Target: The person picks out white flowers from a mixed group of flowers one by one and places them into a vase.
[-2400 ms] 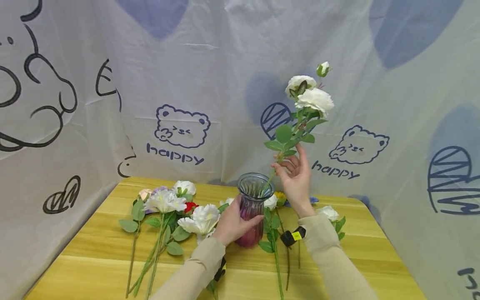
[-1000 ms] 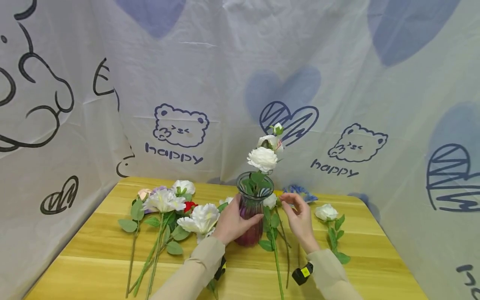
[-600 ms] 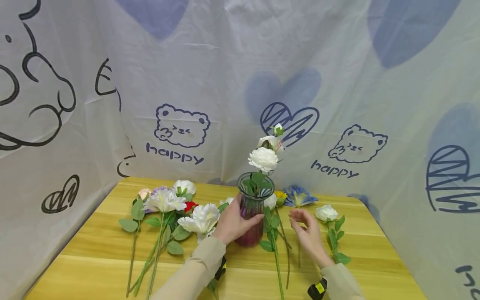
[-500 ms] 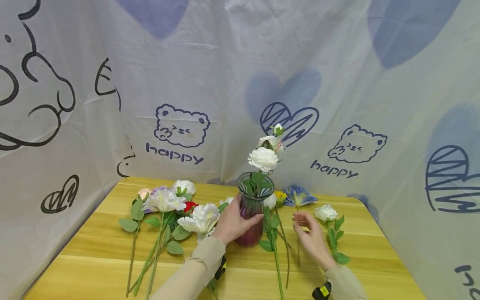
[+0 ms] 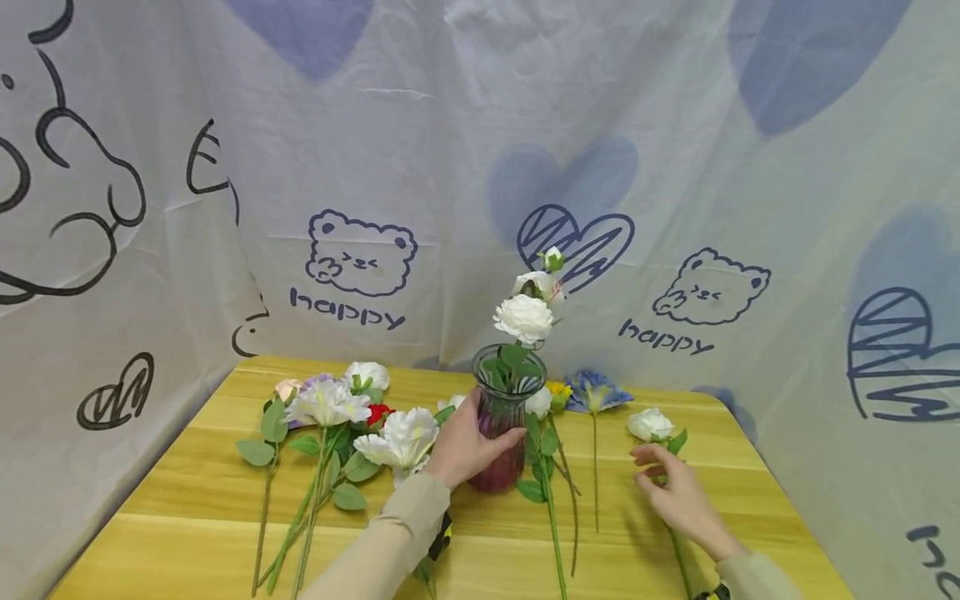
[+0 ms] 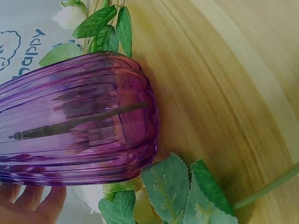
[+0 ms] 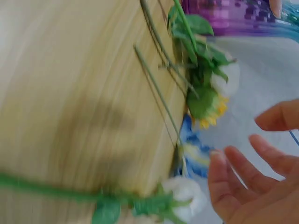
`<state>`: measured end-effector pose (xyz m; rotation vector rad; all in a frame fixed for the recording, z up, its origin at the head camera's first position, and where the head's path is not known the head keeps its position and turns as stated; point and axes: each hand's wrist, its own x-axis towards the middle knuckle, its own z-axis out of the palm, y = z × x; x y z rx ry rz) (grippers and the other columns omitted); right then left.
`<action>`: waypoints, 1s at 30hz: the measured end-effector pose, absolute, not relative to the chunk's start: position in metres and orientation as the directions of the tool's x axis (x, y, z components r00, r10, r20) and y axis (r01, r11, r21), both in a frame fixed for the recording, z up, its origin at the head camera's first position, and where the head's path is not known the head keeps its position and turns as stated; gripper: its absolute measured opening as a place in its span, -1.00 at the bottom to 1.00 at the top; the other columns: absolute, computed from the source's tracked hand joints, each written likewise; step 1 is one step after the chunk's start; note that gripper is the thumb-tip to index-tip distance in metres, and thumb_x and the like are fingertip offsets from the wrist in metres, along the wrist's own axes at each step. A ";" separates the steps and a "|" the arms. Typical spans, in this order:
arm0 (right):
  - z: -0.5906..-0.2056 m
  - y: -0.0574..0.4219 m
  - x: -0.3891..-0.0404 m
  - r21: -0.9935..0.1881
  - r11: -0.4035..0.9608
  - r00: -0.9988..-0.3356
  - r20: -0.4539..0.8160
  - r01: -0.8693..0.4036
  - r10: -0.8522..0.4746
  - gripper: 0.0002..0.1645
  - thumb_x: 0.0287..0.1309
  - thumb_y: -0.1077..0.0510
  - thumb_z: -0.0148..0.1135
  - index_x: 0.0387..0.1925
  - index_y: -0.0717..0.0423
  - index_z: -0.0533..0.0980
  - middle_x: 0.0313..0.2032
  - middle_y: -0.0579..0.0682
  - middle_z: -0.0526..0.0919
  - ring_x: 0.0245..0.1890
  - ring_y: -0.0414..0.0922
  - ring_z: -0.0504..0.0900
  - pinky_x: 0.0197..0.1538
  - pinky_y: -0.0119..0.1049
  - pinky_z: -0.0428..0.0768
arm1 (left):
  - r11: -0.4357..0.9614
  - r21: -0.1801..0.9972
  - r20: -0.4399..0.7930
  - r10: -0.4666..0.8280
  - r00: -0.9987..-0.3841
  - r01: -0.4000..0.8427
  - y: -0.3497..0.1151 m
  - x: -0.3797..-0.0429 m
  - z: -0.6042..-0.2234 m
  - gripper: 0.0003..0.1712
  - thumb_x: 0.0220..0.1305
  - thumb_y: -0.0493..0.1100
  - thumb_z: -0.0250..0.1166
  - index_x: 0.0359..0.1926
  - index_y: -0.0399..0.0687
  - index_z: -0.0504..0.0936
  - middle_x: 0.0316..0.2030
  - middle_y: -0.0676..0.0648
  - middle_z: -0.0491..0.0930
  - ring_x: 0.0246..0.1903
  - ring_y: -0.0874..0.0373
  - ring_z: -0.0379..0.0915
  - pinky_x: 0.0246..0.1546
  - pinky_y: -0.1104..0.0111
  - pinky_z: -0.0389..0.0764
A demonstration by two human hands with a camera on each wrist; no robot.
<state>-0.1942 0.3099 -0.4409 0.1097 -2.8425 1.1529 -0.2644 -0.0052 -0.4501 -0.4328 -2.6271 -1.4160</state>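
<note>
My left hand (image 5: 467,446) holds a ribbed glass vase (image 5: 504,477), purple below and bluish at the rim, upright on the table. A spray of white flowers (image 5: 523,318) with a bud stands in it; its stem end shows through the glass in the left wrist view. Over at the right, my right hand (image 5: 682,498) hovers by a single white rose (image 5: 650,425), partly covering its leaves and stem. In the right wrist view, the fingers (image 7: 250,175) are spread and loosely bent with nothing between them, the rose (image 7: 184,198) beside them.
Left of the vase lie several artificial flowers, among them a white lily-like bloom (image 5: 330,402), another white bloom (image 5: 401,437) and a red flower (image 5: 379,414). Right of it lie a yellow flower (image 5: 558,394) and a blue flower (image 5: 596,392). A printed cloth (image 5: 450,167) hangs behind the table.
The white spray went down into the vase and my right hand let go of it. That hand then moved right, past the blue flower, to the white rose. My left hand stayed on the vase.
</note>
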 end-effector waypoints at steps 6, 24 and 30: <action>-0.432 0.336 -0.181 -0.643 0.761 -0.992 -0.009 -0.089 -0.123 -0.62 0.30 0.26 0.20 0.11 0.33 0.48 -0.03 0.25 0.64 -0.12 0.00 0.66 -0.16 -0.22 0.67 | 0.520 0.798 0.238 0.192 -0.952 0.304 -0.005 -0.265 -0.452 -0.01 0.13 0.34 0.42 0.43 0.02 0.28 0.25 -0.14 0.55 0.25 -0.10 0.52 0.27 0.00 0.57; -0.499 0.426 -0.180 -0.544 0.835 -0.877 -0.439 0.084 -0.198 -0.62 0.43 -0.18 0.11 -0.03 -0.01 0.59 -0.21 -0.09 0.65 -0.27 -0.20 0.58 -0.29 -0.19 0.56 | 0.520 0.798 0.238 0.190 -0.953 0.303 -0.006 -0.265 -0.453 -0.01 0.12 0.35 0.42 0.43 0.01 0.28 0.25 -0.15 0.55 0.24 -0.11 0.53 0.26 -0.01 0.58; -0.476 0.395 -0.161 -0.667 0.742 -0.878 -0.394 0.070 -0.272 -0.66 0.43 -0.01 0.13 -0.08 0.22 0.56 -0.27 0.01 0.65 -0.35 -0.17 0.52 -0.36 -0.26 0.50 | 0.522 0.798 0.238 0.187 -0.953 0.302 -0.005 -0.265 -0.452 -0.02 0.11 0.34 0.44 0.42 0.02 0.29 0.25 -0.15 0.55 0.24 -0.10 0.53 0.27 0.00 0.57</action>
